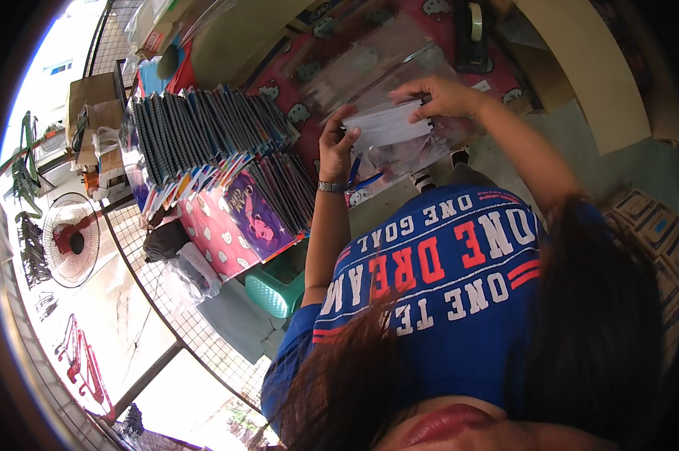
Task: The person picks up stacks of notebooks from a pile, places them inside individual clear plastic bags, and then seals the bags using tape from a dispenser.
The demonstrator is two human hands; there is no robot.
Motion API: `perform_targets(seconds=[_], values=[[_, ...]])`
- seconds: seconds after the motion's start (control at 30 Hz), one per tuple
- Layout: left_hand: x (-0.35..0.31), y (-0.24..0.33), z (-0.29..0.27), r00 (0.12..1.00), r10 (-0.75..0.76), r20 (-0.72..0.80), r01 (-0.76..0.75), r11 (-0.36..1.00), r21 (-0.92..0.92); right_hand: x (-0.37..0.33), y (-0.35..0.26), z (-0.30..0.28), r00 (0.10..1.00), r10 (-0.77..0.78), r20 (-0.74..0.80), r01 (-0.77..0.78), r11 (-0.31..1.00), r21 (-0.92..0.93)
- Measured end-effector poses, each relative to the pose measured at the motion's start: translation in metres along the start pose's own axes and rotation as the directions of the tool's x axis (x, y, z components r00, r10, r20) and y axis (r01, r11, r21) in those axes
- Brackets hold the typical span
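Over the table in front of me is a stack of white paper [388, 129] with small dark bits along its right edge, perhaps a binding. My left hand [338, 143] grips its left end, thumb on the near side. At the right end is my right hand [448, 99], its thumb against the paper and its fingers curved over the far side. Clear plastic [422, 154] lies under and around the stack. Close to my left wrist rests a blue-handled tool [365, 181], perhaps scissors or pliers.
Rows of spiral-bound notebooks [204, 135] stand piled on the table's left, on a pink patterned cover [213, 233]. A tape dispenser [472, 37] sits at the far edge. Below the notebooks is a green stool [275, 289]. A fan [70, 239] stands left, beyond a wire mesh.
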State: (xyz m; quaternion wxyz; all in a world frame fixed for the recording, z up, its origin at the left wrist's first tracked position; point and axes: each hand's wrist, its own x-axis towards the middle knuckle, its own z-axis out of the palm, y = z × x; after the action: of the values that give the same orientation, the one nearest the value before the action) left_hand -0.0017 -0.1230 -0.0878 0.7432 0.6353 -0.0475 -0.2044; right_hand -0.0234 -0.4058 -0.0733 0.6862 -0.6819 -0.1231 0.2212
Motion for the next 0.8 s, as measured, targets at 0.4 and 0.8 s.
perform_targets(seconds=[0.4, 0.8], values=[[0.04, 0.037, 0.007, 0.813, 0.285, 0.508, -0.568, 0.197, 0.799, 0.014, -0.002, 0.012, 0.87, -0.492, -0.023, 0.34, 0.634, -0.694], [0.024, 0.059, -0.034, 0.939, -0.179, 0.295, 0.067, 0.933, 0.354, 0.005, -0.017, 0.01, 0.97, -0.198, -0.14, 0.09, 0.83, -0.551]])
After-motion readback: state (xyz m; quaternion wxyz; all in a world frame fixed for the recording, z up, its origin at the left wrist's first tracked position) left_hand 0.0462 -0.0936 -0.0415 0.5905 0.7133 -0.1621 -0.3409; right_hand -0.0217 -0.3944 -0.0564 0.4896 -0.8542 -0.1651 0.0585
